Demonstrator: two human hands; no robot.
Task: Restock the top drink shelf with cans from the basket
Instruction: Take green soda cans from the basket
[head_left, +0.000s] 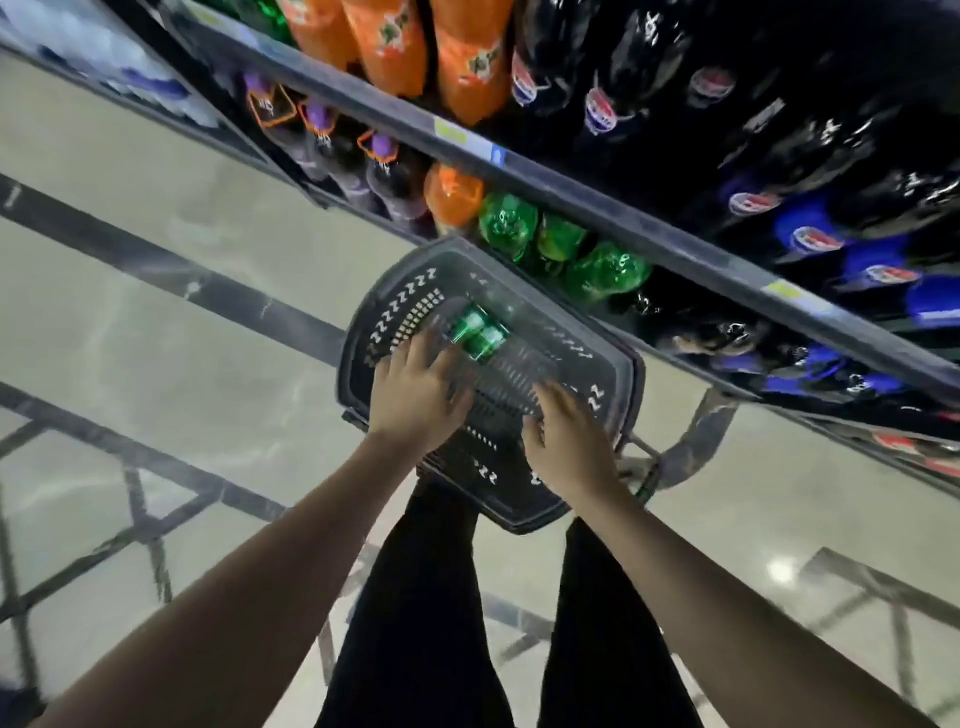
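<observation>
1. Two green cans (477, 332) lay side by side on the floor of the dark basket (621, 382), just above the middle of the frame, toward the basket's upper end.
2. My left hand (415, 397) reached into the basket from the lower left, its fingers spread and stretched toward the cans; the fingertips were right at the nearer can, but blur kept me from telling whether they touched it. It held nothing that I could see.
3. My right hand (563, 441) hung over the basket's right half, fingers loosely spread and pointing up the frame, gripping nothing.
4. The basket sat on the pale tiled floor (156, 291), close against the bottom of the shelving, with my dark trouser legs (415, 623) below it in the frame.
5. Just above the basket, on the lowest shelf, stood green bottles (506, 223), an orange bottle (453, 193) and purple-capped bottles (382, 156) to their left.
6. Across the upper right ran a higher shelf (597, 202) with orange bottles (467, 67) and dark cola bottles (649, 62).
</observation>
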